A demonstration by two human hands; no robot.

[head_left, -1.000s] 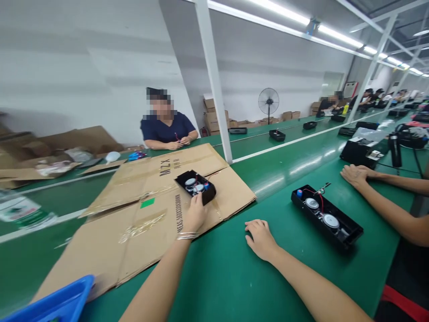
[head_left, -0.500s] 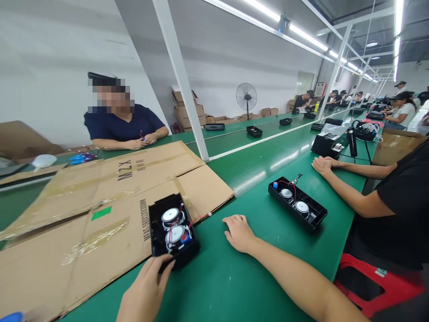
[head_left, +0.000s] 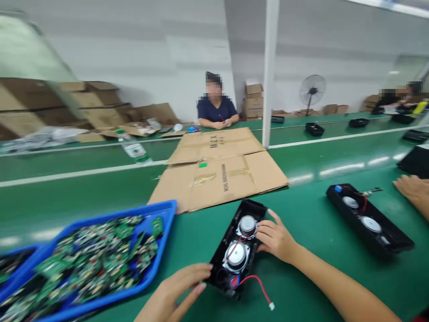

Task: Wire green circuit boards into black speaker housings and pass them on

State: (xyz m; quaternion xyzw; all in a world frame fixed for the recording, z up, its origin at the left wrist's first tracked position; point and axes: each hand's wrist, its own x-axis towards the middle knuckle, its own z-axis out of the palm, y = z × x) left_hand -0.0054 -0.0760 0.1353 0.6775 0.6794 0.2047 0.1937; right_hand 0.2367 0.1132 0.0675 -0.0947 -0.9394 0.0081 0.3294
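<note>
A black speaker housing (head_left: 219, 250) with two round silver-white speakers lies at an angle on the green bench in front of me. A red wire with a white plug trails from its near end, beside a small blue-and-red part. My left hand (head_left: 182, 288) is closed at its near left corner, fingertips on the edge and thumb lower down. On the far right side, my right hand (head_left: 276, 237) grips the wall, with its fingers over the rim beside the upper speaker. The undersides of the fingers are partly hidden.
Left stands a blue tray (head_left: 167, 223) of green circuit boards. Flattened cardboard (head_left: 234, 174) lies ahead, with a water bottle (head_left: 136, 150) beyond its left side. Another speaker housing (head_left: 368, 223) lies right, near a co-worker's hand (head_left: 414, 190). A person (head_left: 217, 109) sits opposite.
The view has swung left, bringing the blue tray into sight. The housing has come off the cardboard edge onto the bench, and my right hand has moved from the bare bench to it.
</note>
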